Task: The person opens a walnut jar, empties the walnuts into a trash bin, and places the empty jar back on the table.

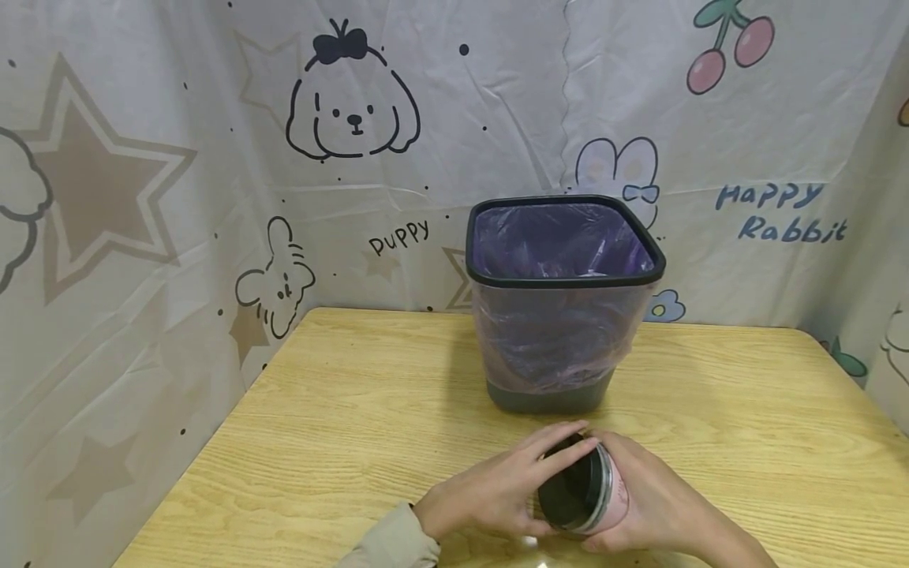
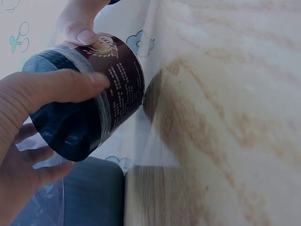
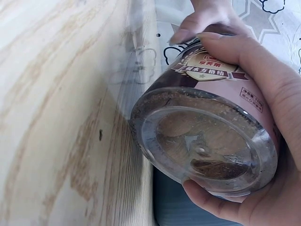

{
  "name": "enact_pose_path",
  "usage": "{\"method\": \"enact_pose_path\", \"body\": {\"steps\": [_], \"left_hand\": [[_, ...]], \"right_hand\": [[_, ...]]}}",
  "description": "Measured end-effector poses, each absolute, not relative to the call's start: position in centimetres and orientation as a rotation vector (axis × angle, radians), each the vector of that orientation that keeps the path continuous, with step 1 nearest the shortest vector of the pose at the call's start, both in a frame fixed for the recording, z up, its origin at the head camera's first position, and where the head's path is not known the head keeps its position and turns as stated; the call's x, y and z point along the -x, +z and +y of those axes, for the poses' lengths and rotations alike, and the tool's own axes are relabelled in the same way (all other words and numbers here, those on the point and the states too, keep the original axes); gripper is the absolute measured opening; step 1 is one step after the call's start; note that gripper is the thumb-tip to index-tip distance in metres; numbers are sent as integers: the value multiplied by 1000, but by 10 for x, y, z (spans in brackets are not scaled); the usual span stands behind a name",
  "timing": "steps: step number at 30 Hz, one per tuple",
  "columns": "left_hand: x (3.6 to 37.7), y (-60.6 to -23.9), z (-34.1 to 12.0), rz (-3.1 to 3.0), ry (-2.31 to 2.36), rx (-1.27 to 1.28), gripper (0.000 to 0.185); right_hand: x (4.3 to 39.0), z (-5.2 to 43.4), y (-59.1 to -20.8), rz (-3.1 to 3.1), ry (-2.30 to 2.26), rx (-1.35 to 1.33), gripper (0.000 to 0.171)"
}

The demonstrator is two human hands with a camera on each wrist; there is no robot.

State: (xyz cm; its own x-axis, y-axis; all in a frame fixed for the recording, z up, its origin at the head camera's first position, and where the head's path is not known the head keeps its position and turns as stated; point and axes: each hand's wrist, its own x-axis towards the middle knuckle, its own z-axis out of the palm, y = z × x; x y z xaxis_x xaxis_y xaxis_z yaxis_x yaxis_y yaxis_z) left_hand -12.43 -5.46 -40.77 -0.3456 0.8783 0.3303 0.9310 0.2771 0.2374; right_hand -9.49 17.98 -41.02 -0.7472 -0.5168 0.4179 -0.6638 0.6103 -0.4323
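A clear plastic jar (image 1: 616,498) with a pink and dark maroon label tilts low over the near part of the table, its black lid (image 1: 571,491) facing left. My left hand (image 1: 497,483) grips the lid, with the thumb reaching across its edge in the left wrist view. From the other side, my right hand (image 1: 656,497) holds the jar body, fingers and thumb curled round it. In the right wrist view the see-through jar bottom (image 3: 202,146) shows brown crumbs along its edge.
Just beyond the hands stands a grey trash bin (image 1: 547,401) with a black rim, lined with a thin purple bag (image 1: 561,331). The wood-grain table (image 1: 355,410) ends at a printed cloth backdrop (image 1: 497,102), and more cloth hangs along the left side.
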Motion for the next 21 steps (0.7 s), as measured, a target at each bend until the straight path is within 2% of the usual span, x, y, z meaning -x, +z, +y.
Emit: {"method": "enact_pose_path", "body": {"steps": [6, 15, 21], "left_hand": [[124, -407, -55, -2377, -664, 1738, 110], [121, -406, -56, -2408, -608, 1639, 107], [122, -406, -55, -2395, -635, 1685, 99]], "right_hand": [[95, 181, -409, -2626, 861, -956, 105], [95, 181, -408, -2608, 865, -986, 99], [95, 180, -408, -2647, 915, -956, 104]]}}
